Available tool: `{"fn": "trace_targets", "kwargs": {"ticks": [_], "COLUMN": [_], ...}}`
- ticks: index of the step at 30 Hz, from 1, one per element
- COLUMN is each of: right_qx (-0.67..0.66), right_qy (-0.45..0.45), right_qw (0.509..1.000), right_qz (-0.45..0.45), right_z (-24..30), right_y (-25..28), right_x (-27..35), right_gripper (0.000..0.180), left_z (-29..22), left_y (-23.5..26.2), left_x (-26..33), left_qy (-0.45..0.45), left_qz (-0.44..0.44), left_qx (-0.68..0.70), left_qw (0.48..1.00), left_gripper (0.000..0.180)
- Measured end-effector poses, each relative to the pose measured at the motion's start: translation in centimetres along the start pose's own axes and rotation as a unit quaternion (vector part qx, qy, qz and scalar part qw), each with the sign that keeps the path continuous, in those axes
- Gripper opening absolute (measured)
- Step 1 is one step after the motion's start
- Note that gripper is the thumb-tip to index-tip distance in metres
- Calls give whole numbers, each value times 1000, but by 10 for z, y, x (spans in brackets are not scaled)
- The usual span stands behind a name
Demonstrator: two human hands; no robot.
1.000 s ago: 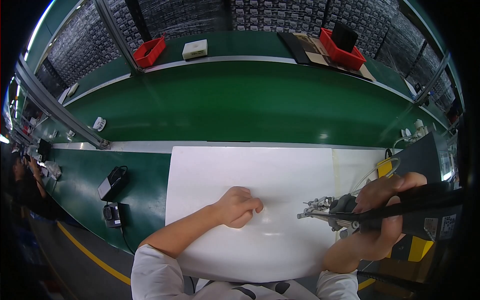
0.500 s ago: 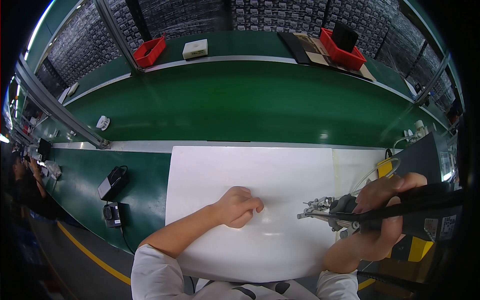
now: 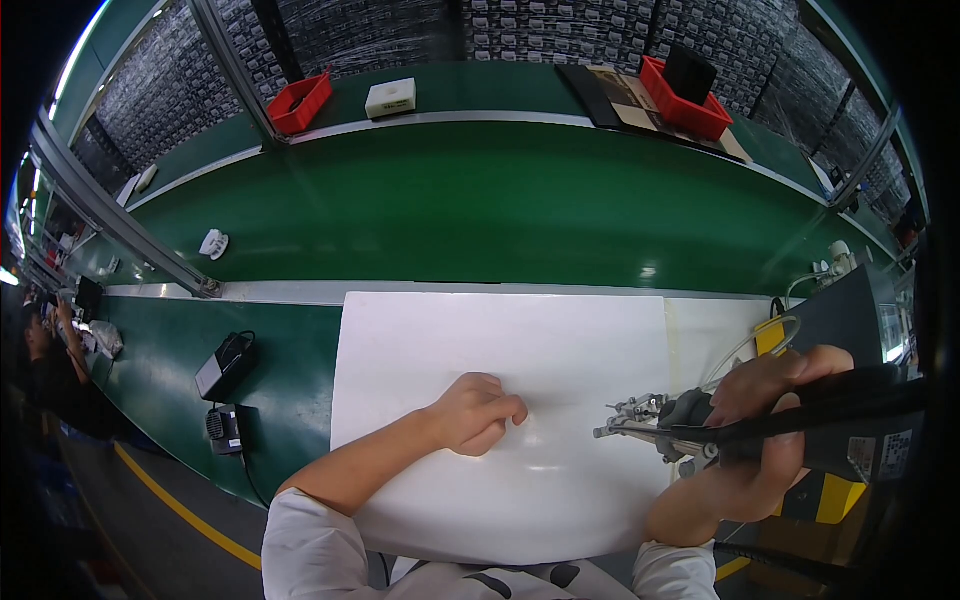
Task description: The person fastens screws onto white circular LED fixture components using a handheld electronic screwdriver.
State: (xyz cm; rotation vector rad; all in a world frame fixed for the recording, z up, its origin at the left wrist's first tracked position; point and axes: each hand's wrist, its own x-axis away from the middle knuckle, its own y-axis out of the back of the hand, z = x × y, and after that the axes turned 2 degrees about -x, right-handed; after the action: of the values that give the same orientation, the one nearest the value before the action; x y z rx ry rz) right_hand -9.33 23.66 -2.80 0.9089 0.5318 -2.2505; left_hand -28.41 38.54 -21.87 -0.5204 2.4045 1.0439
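Observation:
My left hand [image 3: 474, 414] rests on the white board [image 3: 590, 335], its fingers curled and the forefinger bent toward the right. Whatever its fingertips may hold is hidden. At the right, my right hand [image 3: 757, 410] is closed beside a jointed grey metal mechanism [image 3: 640, 420] with a dark body, its thumb and fingers bent. A black bar or cable [image 3: 850, 397] crosses in front of this hand, hiding part of its grip. Clear tubing [image 3: 735, 357] curves behind the mechanism. I cannot make out what the right fingers hold.
A dark grey machine [image 3: 845, 320] with yellow supports stands at right. Two black devices [image 3: 226, 370] lie on the green table at left. A white rounded piece [image 3: 214, 244] sits on the green belt [image 3: 480, 200]. Red bins [image 3: 300, 103] stand on the shelf. Another person [image 3: 55, 370] sits far left.
The white rounded piece on the green belt has shifted slightly right. At far left, the other person's arms have moved. My hands have stayed in place.

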Motion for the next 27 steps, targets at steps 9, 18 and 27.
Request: {"fn": "trace_targets", "kwargs": {"ticks": [9,18,27], "right_qx": [-4,-1,-2], "right_qy": [4,7,0], "right_qw": [1000,1000,1000], "right_qz": [11,10,2], "right_z": [-2,-5,-4], "right_y": [1,1,0], "right_x": [-1,1,1], "right_gripper": [33,34,34], "left_z": [2,3,5], "left_y": [1,1,-1], "left_x": [1,3,4], "left_qy": [3,-11,-19], "left_qz": [5,-23,-38], "left_qx": [-2,9,13], "left_qw": [1000,1000,999], "left_gripper": [27,35,33]}}
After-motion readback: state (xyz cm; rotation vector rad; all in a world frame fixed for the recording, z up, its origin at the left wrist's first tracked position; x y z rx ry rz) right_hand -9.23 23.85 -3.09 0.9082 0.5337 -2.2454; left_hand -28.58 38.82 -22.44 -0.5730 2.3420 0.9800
